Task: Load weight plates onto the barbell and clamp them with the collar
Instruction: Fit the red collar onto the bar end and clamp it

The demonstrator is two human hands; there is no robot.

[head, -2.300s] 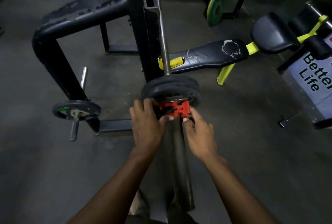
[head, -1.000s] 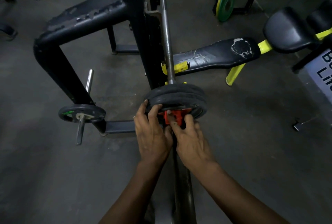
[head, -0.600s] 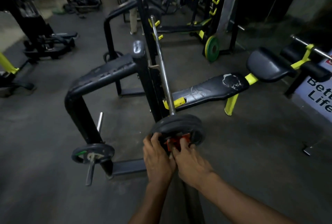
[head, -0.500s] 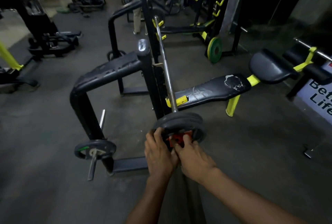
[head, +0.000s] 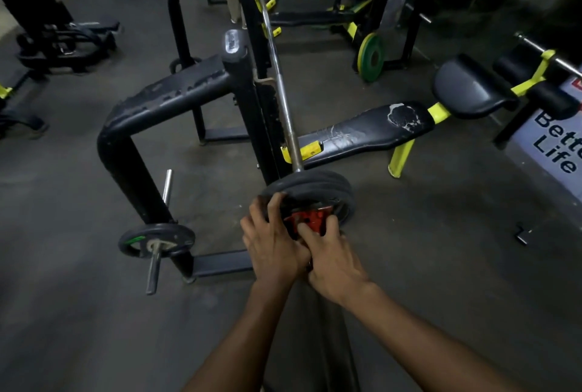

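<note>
A steel barbell (head: pixel 282 89) lies across the black rack and runs toward me. Black weight plates (head: pixel 315 185) sit stacked on its near sleeve. A red collar (head: pixel 311 218) is on the sleeve, pressed against the plates. My left hand (head: pixel 272 243) grips the collar's left side, its fingertips touching the plate rim. My right hand (head: pixel 333 259) grips the collar from the right, thumb on its red face. The sleeve below my hands is mostly hidden by them.
A small black plate (head: pixel 156 239) hangs on a storage peg of the rack (head: pixel 132 152) at left. A worn black bench (head: pixel 368 130) with yellow legs stands at right. A green and yellow plate (head: pixel 371 56) leans further back. A white sign (head: pixel 554 139) is at the right edge.
Both hands stayed on the red collar and closed in together around it against the plates. The head camera tilted up, then slightly back down.
</note>
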